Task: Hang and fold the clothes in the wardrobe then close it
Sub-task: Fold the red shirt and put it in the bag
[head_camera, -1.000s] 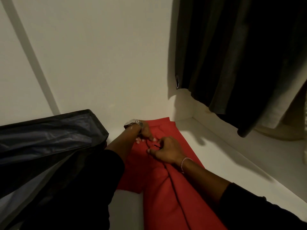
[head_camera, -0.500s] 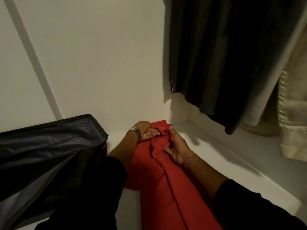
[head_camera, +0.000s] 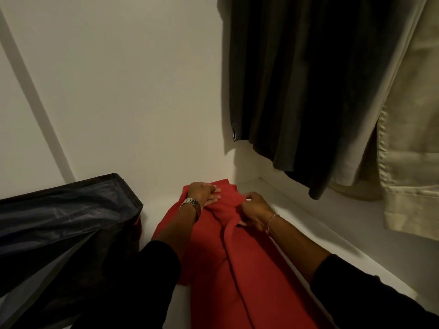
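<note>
Since a second ago both hands have moved up to the far end of the red garment [head_camera: 240, 276] and bunched it; the cloth there was flat, now it's ridged between them. The garment lies lengthwise on the white wardrobe shelf [head_camera: 316, 224], far end near the back corner, near end running out of frame toward the person.

Left hand [head_camera: 203, 194]: fingers straight, pressing the far left part of the cloth flat, likely as an anchor so the fabric doesn't slide. Right hand [head_camera: 254, 212]: fingers curled, pinching a gathered fold at the centre ridge, probably to pull that end over for a fold.

Wristwatch [head_camera: 192, 203] on the left wrist, thin bracelet [head_camera: 270, 222] on the right. Dark fabric storage bin [head_camera: 64, 222] sits just left of the garment, near but apart as far as I can tell. Dark hanging garments [head_camera: 306, 91] and a beige hanging garment [head_camera: 411, 143] hang above the shelf's right side, already hung. Folding in progress; wardrobe not yet closed.
</note>
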